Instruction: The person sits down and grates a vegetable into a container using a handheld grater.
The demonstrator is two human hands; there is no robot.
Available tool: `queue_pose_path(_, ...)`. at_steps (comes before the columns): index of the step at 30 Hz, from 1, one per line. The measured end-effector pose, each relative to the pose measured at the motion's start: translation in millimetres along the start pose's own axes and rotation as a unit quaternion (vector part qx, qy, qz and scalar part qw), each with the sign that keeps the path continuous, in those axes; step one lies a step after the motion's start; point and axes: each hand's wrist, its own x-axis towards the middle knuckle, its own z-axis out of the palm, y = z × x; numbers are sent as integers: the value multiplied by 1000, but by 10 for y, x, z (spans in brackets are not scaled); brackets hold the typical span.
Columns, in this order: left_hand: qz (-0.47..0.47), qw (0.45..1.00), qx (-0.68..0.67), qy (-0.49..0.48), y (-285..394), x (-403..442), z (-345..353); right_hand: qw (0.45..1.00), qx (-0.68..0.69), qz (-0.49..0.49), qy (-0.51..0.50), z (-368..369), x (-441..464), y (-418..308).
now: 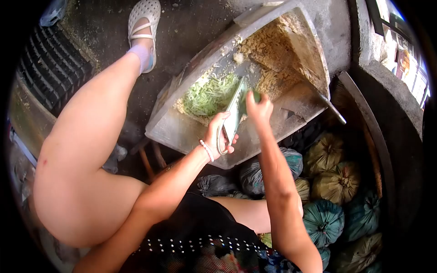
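Note:
My left hand (216, 134) is wrapped round the handle of a flat metal grater (235, 108), which stands tilted over the trough. On the grater's right side, my right hand (259, 109) is closed on a green vegetable (256, 97). Motion blur and my fingers hide most of it, so its kind is unclear. Pale green shreds (207, 94) lie heaped in the trough to the left of the grater. The grey trough (166, 127) also holds brown crumbly meal (271, 50) toward its far right end.
A metal handle (336, 111) sticks out over the trough's right edge. Several tied plastic bags (324, 220) are piled at the lower right beside a curved board (371, 123). A black ribbed mat (50, 68) lies at the left. My shoe (144, 18) rests beyond the trough's left side.

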Motion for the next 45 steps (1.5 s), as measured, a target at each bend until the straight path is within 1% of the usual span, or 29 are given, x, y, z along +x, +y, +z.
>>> queue_pose_path(2,27,999,-2,-39,7,-44,36,999,39,-29,-8,-260,-548,-139)
queue_pose_path(4,23,999,5,-23,0,-99,64,993,34,-114,3,-332,-860,-167)
queue_pose_path(5,27,1000,5,-10,22,-111,93,993,39,-115,3,-249,-740,-183)
queue_pose_path(7,33,999,1,-5,25,-34,-35,998,-17,37,-45,-9,-273,-257)
queue_pose_path(9,5,1000,-1,13,-3,-19,-51,996,-52,57,35,130,26,-203)
queue_pose_path(11,-9,990,123,63,-149,-41,84,986,-58,140,76,83,216,126)
queue_pose_path(13,-14,972,224,75,-208,-70,99,980,-65,93,165,-211,124,302)
queue_pose_path(15,-31,961,246,122,-170,-112,100,982,-44,42,178,-616,-71,360)
queue_pose_path(17,-26,955,267,129,-189,-168,75,984,22,26,172,-879,-224,448)
queue_pose_path(18,91,945,289,120,-267,-74,0,980,132,100,114,-983,-297,489)
queue_pose_path(19,208,923,307,107,-307,-41,-29,955,240,168,51,-1116,-377,371)
queue_pose_path(20,223,913,314,138,-189,-240,93,929,324,178,36,-1138,-443,348)
queue_pose_path(21,201,924,280,165,-62,-469,194,928,328,174,40,-1145,-510,324)
queue_pose_path(23,231,928,260,137,-3,-521,112,797,561,220,-41,-1135,-607,252)
queue_pose_path(24,161,938,266,156,6,-552,84,754,617,204,-96,-1105,-633,234)
queue_pose_path(25,165,935,272,154,-1,-556,90,712,663,207,-109,-1075,-713,158)
queue_pose_path(27,118,966,220,74,-71,-482,58,642,719,209,-168,-1000,-824,110)
queue_pose_path(28,93,981,164,43,-17,-394,11,635,725,213,-163,-913,-872,135)
queue_pose_path(29,78,991,102,-25,33,-309,-37,644,718,214,-156,-842,-926,94)
queue_pose_path(32,82,996,27,-14,-14,-124,-45,598,744,215,-206,-618,-953,204)
queue_pose_path(33,75,997,16,-26,-36,-94,-60,598,742,221,-206,-547,-956,253)
queue_pose_path(35,76,996,9,-52,-72,-90,-78,653,679,280,-184,-432,-947,251)
queue_pose_path(36,69,994,23,-77,-63,-61,-129,708,628,270,-180,-379,-949,246)
queue_pose_path(37,61,992,37,-102,-58,-34,-177,707,626,272,-182,-348,-944,206)
queue_pose_path(39,66,993,61,-75,-107,46,-214,821,522,214,-90,-308,-934,133)
queue_pose_path(40,71,992,88,-51,-112,28,-170,860,463,206,-68,-336,-941,63)
queue_pose_path(41,71,992,87,-51,-110,6,-132,860,462,206,-69,-342,-931,20)
queue_pose_path(43,59,998,0,-36,-113,-60,-58,901,399,164,-46,-353,-913,-46)
queue_pose_path(45,53,997,22,-48,-84,-44,-100,912,365,179,-50,-438,-1012,-180)
